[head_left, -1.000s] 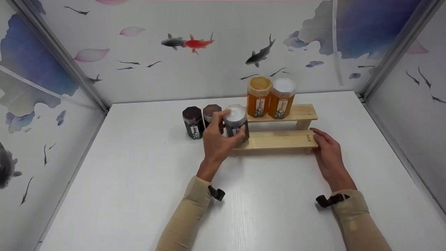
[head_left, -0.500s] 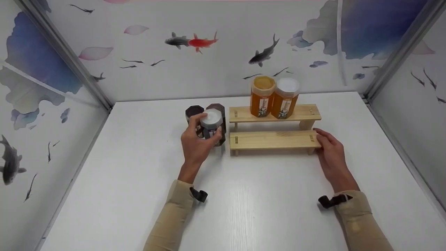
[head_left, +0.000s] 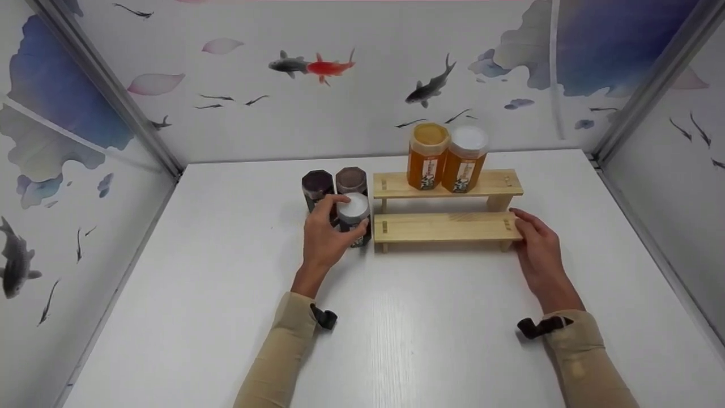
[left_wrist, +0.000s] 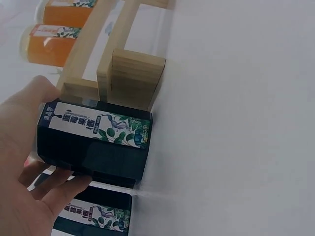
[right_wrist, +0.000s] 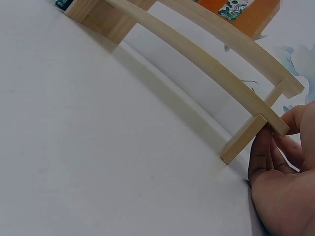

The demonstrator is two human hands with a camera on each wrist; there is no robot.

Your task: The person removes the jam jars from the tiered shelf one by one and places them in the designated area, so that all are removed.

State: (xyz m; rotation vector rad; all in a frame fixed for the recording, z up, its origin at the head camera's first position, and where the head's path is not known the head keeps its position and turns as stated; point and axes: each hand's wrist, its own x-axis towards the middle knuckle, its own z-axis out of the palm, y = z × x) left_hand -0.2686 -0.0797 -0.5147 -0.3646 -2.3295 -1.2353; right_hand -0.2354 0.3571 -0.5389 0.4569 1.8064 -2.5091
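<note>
My left hand (head_left: 324, 241) grips a dark jar with a white lid (head_left: 353, 208) between thumb and fingers, just left of the wooden two-step rack (head_left: 444, 228). In the left wrist view this jar (left_wrist: 93, 157) shows a label with leaves, its base right at the tabletop. Behind it in the head view stand a dark-purple-lidded jar (head_left: 317, 181) and a brown-lidded jar (head_left: 351, 178), both partly hidden. My right hand (head_left: 538, 255) pinches the right end of the rack's lower step, with fingertips underneath in the right wrist view.
On the rack's upper step stand an amber jar with a yellowish lid (head_left: 429, 161) and another amber jar with a white lid (head_left: 467, 161), side by side. The white table (head_left: 362, 340) is walled at the back and sides by panels printed with fish.
My left hand has carried the white-lidded dark jar off the left end of the lower step, leftward, then down in front of the other dark jars. My right hand stays at the rack.
</note>
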